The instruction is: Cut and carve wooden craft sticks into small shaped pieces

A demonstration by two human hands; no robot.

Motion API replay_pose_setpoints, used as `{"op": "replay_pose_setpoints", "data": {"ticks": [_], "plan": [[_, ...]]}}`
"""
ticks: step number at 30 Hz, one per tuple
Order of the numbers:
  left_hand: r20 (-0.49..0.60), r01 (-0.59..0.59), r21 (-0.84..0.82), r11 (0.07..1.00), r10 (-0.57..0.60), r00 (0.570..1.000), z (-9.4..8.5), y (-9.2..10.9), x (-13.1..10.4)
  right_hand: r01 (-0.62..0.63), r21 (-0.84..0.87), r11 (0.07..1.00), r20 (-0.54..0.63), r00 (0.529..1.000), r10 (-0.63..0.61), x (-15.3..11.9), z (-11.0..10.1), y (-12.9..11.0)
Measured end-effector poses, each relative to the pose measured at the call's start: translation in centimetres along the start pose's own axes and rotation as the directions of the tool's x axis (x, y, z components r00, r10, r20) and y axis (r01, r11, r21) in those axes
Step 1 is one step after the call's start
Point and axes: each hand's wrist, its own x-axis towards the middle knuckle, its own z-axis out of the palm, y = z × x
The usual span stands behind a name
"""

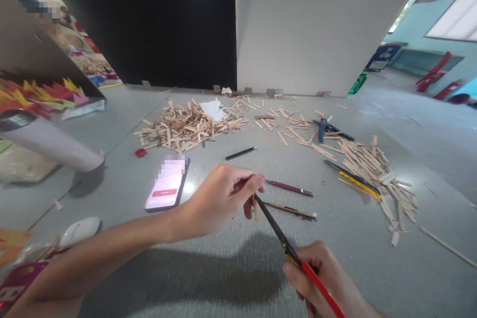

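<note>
My left hand is closed in a pinch around a short thin wooden stick, whose lower end hangs below the fingers. My right hand grips a pair of scissors with dark blades and a red handle. Their tips reach up to the stick just below the left fingertips. Under and beyond the hands, a maroon pen-like tool and a gold-coloured pen lie on the grey floor. Farther away is a black pen. To the left, a phone lies with its screen lit.
A heap of wooden sticks lies at back left, topped by white paper. More sticks spread right, near dark-handled pliers and a yellow-black cutter. A white mouse, a cardboard tube and upright panels stand around.
</note>
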Motion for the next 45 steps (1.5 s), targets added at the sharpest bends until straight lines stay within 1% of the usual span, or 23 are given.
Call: {"op": "replay_pose_setpoints", "data": {"ticks": [6,9,11,15,17,21,23,25,26,27,29,30,31,32,34,37,41,45], "plan": [[-0.008,-0.010,0.038,0.999,0.011,1.000,0.0,0.1,0.2,-0.025,0.043,0.999,0.037,0.999,0.023,0.0,0.2,-0.4],[0.000,-0.020,0.034,0.999,0.020,1.000,-0.1,0.0,0.2,-0.050,0.057,0.997,0.037,0.998,0.048,-0.3,0.3,-0.7],[0.004,-0.023,0.025,0.999,0.023,1.000,-0.1,0.0,0.2,-0.040,0.079,0.996,0.029,0.999,0.038,-0.5,0.3,-0.9],[0.006,-0.010,0.006,1.000,0.010,1.000,-0.2,0.1,0.4,0.015,0.146,0.989,-0.018,1.000,-0.013,-1.0,0.5,-1.4],[-0.002,-0.002,0.002,1.000,0.002,1.000,-0.3,0.1,0.6,0.035,0.153,0.988,-0.041,0.999,-0.029,-1.1,0.7,-1.7],[-0.037,0.008,0.014,1.000,-0.007,0.999,-0.8,-0.2,1.2,0.034,0.133,0.990,-0.120,0.993,-0.018,-0.6,0.8,-1.6],[-0.068,0.027,0.026,0.999,-0.025,0.997,-1.1,-0.5,1.7,0.017,0.073,0.997,-0.173,0.985,-0.004,0.1,0.3,-1.2],[-0.089,0.040,0.024,0.999,-0.038,0.995,-1.3,-0.8,2.1,0.011,-0.053,0.999,-0.251,0.968,-0.024,1.0,-0.5,-0.9],[-0.092,0.048,0.016,0.999,-0.046,0.995,-1.4,-0.8,2.3,0.021,-0.136,0.990,-0.310,0.949,-0.063,1.4,-1.1,-0.8],[-0.091,0.056,0.003,0.998,-0.055,0.994,-1.4,-0.9,2.5,0.028,-0.223,0.974,-0.382,0.917,-0.114,1.9,-1.7,-0.7],[-0.078,0.086,-0.029,0.996,-0.088,0.993,-1.5,-0.9,2.7,0.011,-0.386,0.923,-0.500,0.838,-0.220,2.6,-3.0,-0.7],[-0.068,0.106,-0.042,0.993,-0.109,0.992,-1.5,-0.9,2.8,-0.017,-0.452,0.892,-0.539,0.802,-0.258,2.9,-3.6,-0.7],[-0.057,0.127,-0.052,0.991,-0.130,0.990,-1.6,-0.9,2.9,-0.057,-0.509,0.859,-0.561,0.779,-0.281,3.2,-4.2,-0.6],[-0.048,0.143,-0.057,0.988,-0.146,0.988,-1.7,-0.8,2.9,-0.109,-0.556,0.824,-0.575,0.767,-0.286,3.4,-4.7,-0.6],[-0.032,0.159,-0.049,0.986,-0.161,0.986,-1.8,-0.9,3.0,-0.233,-0.625,0.745,-0.596,0.759,-0.262,3.9,-5.5,-0.6],[-0.005,0.145,0.008,0.989,-0.145,0.989,-2.0,-1.3,3.2,-0.371,-0.660,0.653,-0.634,0.741,-0.219,4.4,-6.4,-0.4],[0.013,0.122,0.159,0.980,-0.126,0.992,-1.7,-2.9,4.1,-0.422,-0.674,0.607,-0.658,0.716,-0.233,4.9,-7.8,-0.2],[0.105,0.123,0.220,0.968,-0.149,0.983,-0.6,-5.4,5.2,-0.474,-0.686,0.553,-0.670,0.708,-0.223,5.1,-9.0,0.3]]}}
